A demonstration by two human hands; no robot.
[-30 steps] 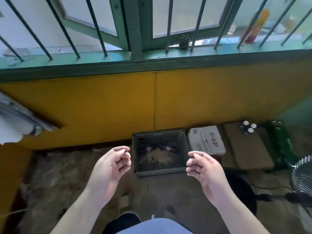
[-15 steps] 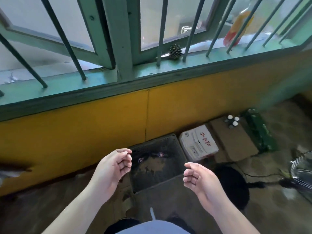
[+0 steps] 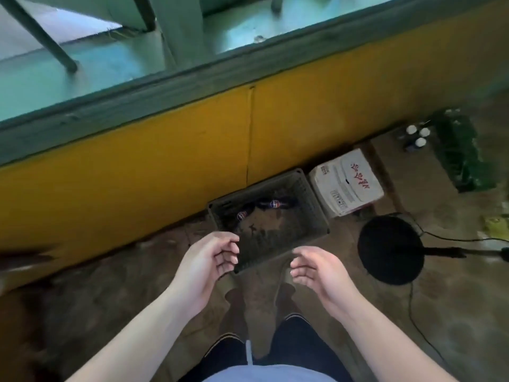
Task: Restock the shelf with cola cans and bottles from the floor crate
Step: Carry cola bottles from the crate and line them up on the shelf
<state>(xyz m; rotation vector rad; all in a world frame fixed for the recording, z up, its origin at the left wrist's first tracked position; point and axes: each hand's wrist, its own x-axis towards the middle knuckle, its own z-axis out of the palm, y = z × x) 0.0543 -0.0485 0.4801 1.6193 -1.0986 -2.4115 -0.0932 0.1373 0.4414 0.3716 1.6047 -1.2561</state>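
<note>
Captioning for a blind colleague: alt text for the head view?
The left hand and right hand, both empty with fingers loosely curled, hover above a dark floor crate holding two cola bottles, against a yellow wall. A white carton sits beside the crate.

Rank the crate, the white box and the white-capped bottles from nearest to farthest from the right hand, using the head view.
1. Crate: straight ahead of the right hand, its near rim by the fingertips.
2. White box: beside the crate's right side, by the yellow wall.
3. White-capped bottles: farthest, further right along the wall.
</note>
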